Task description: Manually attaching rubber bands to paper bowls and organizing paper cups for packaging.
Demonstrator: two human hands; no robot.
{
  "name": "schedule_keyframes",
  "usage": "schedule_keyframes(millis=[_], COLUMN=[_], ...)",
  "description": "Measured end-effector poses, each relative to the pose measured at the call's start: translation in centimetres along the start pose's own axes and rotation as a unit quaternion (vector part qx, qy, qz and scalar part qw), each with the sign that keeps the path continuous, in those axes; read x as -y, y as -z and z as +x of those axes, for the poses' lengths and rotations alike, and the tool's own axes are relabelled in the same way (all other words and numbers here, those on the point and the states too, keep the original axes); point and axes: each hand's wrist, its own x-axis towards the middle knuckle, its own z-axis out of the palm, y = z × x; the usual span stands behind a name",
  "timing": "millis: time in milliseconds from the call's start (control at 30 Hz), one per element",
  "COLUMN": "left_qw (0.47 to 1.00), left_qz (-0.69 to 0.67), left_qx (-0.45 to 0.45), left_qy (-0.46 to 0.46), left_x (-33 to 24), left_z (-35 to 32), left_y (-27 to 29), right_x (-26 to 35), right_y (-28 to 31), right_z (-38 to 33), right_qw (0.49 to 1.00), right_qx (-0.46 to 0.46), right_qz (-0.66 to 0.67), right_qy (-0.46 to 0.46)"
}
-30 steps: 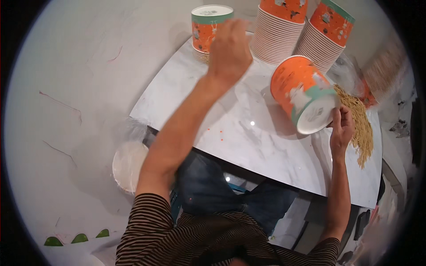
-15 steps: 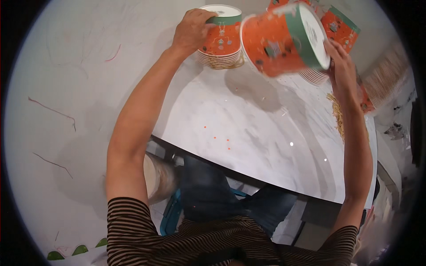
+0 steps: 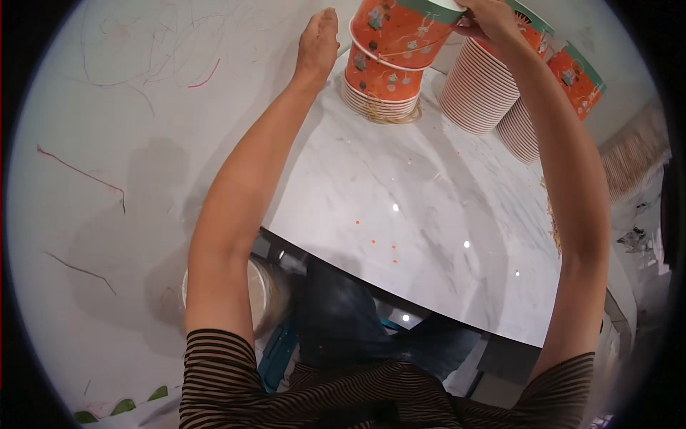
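My right hand (image 3: 493, 23) grips the green-banded base of an upside-down orange paper bucket (image 3: 400, 32). That bucket sits, slightly tilted, over the top of an inverted stack of matching buckets (image 3: 384, 80) near the table's far left edge. Thin tan bands (image 3: 417, 114) lie around the foot of this stack. My left hand (image 3: 318, 46) is raised just left of the stack, apart from it, fingers stretched and holding nothing. Right of it stand two more inverted stacks, one taller (image 3: 480, 89) and one (image 3: 520, 132) partly behind my right forearm.
The white marbled table (image 3: 429, 193) carries a few small orange bits (image 3: 373, 242). A heap of tan strands (image 3: 554, 222) shows beside my right forearm. More stacked paper rims (image 3: 632, 168) stand at far right. A scribbled white wall (image 3: 157, 186) runs along the left.
My right hand has brought the bucket leftward onto the left stack, turning it from sideways to nearly upside down. My left hand has let go of that stack's top and moved off to its left.
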Motion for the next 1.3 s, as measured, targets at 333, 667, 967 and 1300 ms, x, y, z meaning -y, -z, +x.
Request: schedule_keyframes(millis=[333, 667, 967, 1300], left_qw=[1.000, 0.999, 0.998, 0.986], left_qz=[0.012, 0.025, 0.047, 0.161], left_qx=[0.026, 0.016, 0.008, -0.044], left_qy=[0.014, 0.027, 0.046, -0.018], left_x=[4.4, 4.9, 6.3, 7.4], left_z=[-1.1, -2.8, -3.4, -4.4], left_y=[-2.0, -2.1, -1.9, -1.8], right_x=[-2.0, -2.9, -4.7, -6.4], right_y=[-2.1, -3.0, -3.0, -3.1], right_z=[2.0, 1.5, 0.5, 1.3], right_qw=[0.993, 0.988, 0.988, 0.992], right_qx=[0.000, -0.025, 0.003, -0.010], right_qz=[-0.103, -0.133, -0.118, -0.094], right_qy=[-0.057, -0.080, -0.096, -0.086])
